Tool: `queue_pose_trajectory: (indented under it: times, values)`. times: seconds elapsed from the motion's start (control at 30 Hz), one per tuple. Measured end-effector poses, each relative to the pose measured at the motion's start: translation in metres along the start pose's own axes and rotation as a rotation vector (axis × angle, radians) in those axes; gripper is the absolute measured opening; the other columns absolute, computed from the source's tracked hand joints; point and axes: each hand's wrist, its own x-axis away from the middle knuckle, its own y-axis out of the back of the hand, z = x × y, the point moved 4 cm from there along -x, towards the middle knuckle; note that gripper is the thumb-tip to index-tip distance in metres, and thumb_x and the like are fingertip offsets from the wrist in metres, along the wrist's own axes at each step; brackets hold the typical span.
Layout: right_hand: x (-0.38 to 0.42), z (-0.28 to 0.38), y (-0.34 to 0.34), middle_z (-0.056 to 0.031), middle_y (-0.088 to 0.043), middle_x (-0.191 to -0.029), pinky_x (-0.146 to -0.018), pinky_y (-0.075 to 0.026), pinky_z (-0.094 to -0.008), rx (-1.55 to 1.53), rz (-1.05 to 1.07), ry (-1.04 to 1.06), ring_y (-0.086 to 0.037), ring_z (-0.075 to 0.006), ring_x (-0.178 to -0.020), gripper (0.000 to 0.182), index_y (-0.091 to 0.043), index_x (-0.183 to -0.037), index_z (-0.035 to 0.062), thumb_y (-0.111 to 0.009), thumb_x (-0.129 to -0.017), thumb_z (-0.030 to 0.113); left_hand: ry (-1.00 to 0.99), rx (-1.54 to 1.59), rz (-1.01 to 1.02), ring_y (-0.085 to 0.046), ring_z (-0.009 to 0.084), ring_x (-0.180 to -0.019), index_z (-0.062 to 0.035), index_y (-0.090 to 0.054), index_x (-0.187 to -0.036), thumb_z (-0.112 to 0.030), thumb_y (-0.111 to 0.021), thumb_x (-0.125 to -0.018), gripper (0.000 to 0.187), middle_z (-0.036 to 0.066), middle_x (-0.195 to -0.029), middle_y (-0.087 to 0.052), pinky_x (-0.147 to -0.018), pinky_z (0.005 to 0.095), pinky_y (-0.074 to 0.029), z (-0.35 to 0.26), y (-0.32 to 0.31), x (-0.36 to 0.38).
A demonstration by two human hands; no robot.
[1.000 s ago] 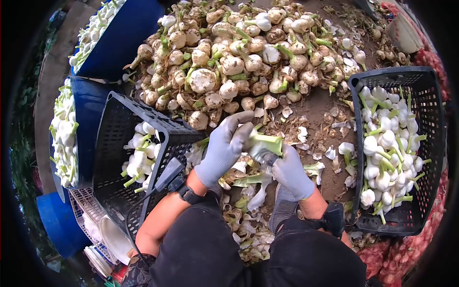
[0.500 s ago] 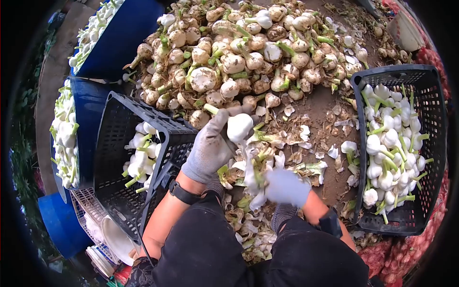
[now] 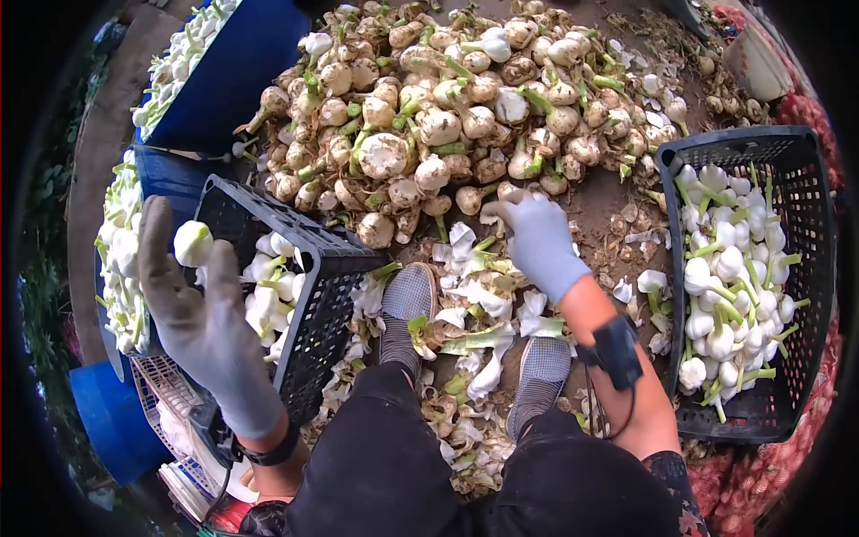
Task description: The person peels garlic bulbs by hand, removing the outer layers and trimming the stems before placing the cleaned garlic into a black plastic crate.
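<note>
My left hand [image 3: 201, 313], in a grey-white glove, is raised over the left black crate [image 3: 309, 259] with its fingers spread. A peeled white garlic bulb [image 3: 192, 244] shows between the spread thumb and fingers, apparently loose. My right hand [image 3: 541, 242], gloved too, is at the near edge of the pile of dirty garlic bulbs [image 3: 438, 125]. Its fingers are curled around a bulb [image 3: 508, 191] that they partly hide. Clean bulbs [image 3: 266, 300] lie inside the left crate.
On the right stands another black crate [image 3: 810, 295] of clean garlic. Blue containers [image 3: 228, 80] of white bulbs stand at the left, near a blue bucket [image 3: 112, 421]. Peeled skins [image 3: 479, 345] litter the ground around my feet. Red net sacks [image 3: 761, 474] are at the lower right.
My left hand has moved left from the centre with the clean bulb and opened over the crate. My right hand has left the loose skins and moved up to the pile.
</note>
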Motion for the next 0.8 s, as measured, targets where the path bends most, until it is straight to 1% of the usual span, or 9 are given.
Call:
queue_pose_trajectory:
  times: [0.1, 0.17, 0.23, 0.3, 0.37, 0.5, 0.6, 0.77, 0.8]
  values:
    - [-0.026, -0.023, -0.035, -0.0107, -0.065, -0.099, -0.078, -0.051, -0.0411, 0.181, -0.08, -0.014, -0.063, -0.0313, -0.09, 0.043, -0.07, -0.105, 0.023, -0.061, -0.071, -0.003, 0.0, 0.284, 0.355, -0.057, 0.02, -0.118, 0.0011, -0.057, -0.126, 0.006, -0.064, -0.086, 0.041, 0.014, -0.125, -0.061, -0.101, 0.0323, -0.043, -0.001, -0.047, 0.022]
    - [-0.025, -0.039, -0.048, -0.0131, -0.064, -0.099, -0.077, -0.052, -0.0441, 0.06, 0.038, -0.135, -0.063, -0.0333, -0.089, 0.044, -0.07, -0.105, 0.0228, -0.06, -0.072, -0.004, 0.362, 0.409, 0.685, -0.062, 0.0132, -0.101, -0.0016, -0.063, -0.12, -0.003, -0.064, -0.089, 0.032, 0.009, -0.112, -0.065, -0.083, 0.0269, -0.052, 0.028, -0.094, 0.052]
    - [0.001, -0.03, -0.037, -0.0098, -0.065, -0.102, -0.078, -0.054, -0.0371, -0.679, 0.05, -0.419, -0.065, -0.0242, -0.089, 0.034, -0.065, -0.115, 0.0108, -0.06, -0.083, -0.002, 0.516, 0.367, 0.957, -0.059, 0.0116, -0.104, 0.001, -0.054, -0.131, -0.005, -0.062, -0.092, 0.041, 0.007, -0.116, -0.063, -0.091, 0.0264, -0.049, 0.051, -0.136, 0.085]
    - [0.027, 0.004, -0.008, -0.0071, -0.064, -0.105, -0.076, -0.053, -0.0263, -1.59, 0.099, -0.622, -0.062, -0.0126, -0.089, 0.036, -0.055, -0.127, -0.0015, -0.056, -0.091, -0.001, 0.12, 0.241, 0.918, -0.06, 0.0226, -0.111, -0.0069, -0.05, -0.138, -0.008, -0.072, -0.083, 0.059, 0.013, -0.118, -0.064, -0.096, 0.0329, -0.047, 0.05, -0.157, 0.104]
    - [0.047, 0.02, 0.001, -0.0098, -0.064, -0.11, -0.07, -0.052, -0.024, -1.469, 0.077, -0.383, -0.063, -0.0133, -0.09, 0.041, -0.051, -0.132, -0.0007, -0.055, -0.092, -0.002, 0.056, 0.302, 1.042, -0.06, 0.0297, -0.112, -0.0095, -0.051, -0.138, -0.009, -0.075, -0.079, 0.064, 0.016, -0.118, -0.063, -0.096, 0.0358, -0.047, 0.045, -0.168, 0.113]
    - [0.061, 0.014, 0.015, -0.0083, -0.067, -0.098, -0.064, -0.052, -0.0249, -1.409, 0.166, -0.511, -0.064, -0.0123, -0.082, 0.034, -0.057, -0.126, -0.0024, -0.056, -0.093, 0.004, 0.086, 0.198, 1.168, -0.061, 0.0308, -0.097, -0.0105, -0.054, -0.136, -0.013, -0.078, -0.077, 0.064, 0.015, -0.109, -0.065, -0.087, 0.0378, -0.047, 0.042, -0.166, 0.114]
    - [0.06, 0.005, 0.009, -0.0038, -0.064, -0.065, -0.058, -0.049, -0.0245, -1.116, 0.142, -0.457, -0.061, -0.0092, -0.06, 0.024, -0.07, -0.09, -0.0036, -0.061, -0.095, 0.019, 0.091, 0.079, 1.212, -0.061, 0.0288, -0.093, -0.0066, -0.056, -0.132, -0.018, -0.079, -0.076, 0.062, 0.016, -0.103, -0.065, -0.085, 0.0361, -0.048, 0.025, -0.163, 0.113]
    - [0.06, 0.02, 0.017, -0.0061, -0.065, -0.074, -0.049, -0.042, -0.0194, -1.257, 0.331, -0.64, -0.059, -0.0083, -0.059, 0.026, -0.065, -0.103, -0.0028, -0.056, -0.098, 0.02, 0.198, 0.303, 1.043, -0.062, 0.0183, -0.103, -0.0016, -0.06, -0.126, -0.015, -0.08, -0.076, 0.055, 0.011, -0.114, -0.067, -0.092, 0.0311, -0.047, 0.033, -0.158, 0.109]
    - [0.062, 0.023, 0.02, -0.0061, -0.065, -0.075, -0.051, -0.043, -0.0196, -1.331, 0.241, -0.584, -0.059, -0.0082, -0.061, 0.027, -0.065, -0.105, -0.0024, -0.055, -0.098, 0.022, 0.241, 0.373, 1.014, -0.063, 0.028, -0.104, -0.0066, -0.062, -0.122, -0.017, -0.08, -0.073, 0.053, 0.016, -0.111, -0.066, -0.093, 0.0338, -0.047, 0.038, -0.16, 0.111]
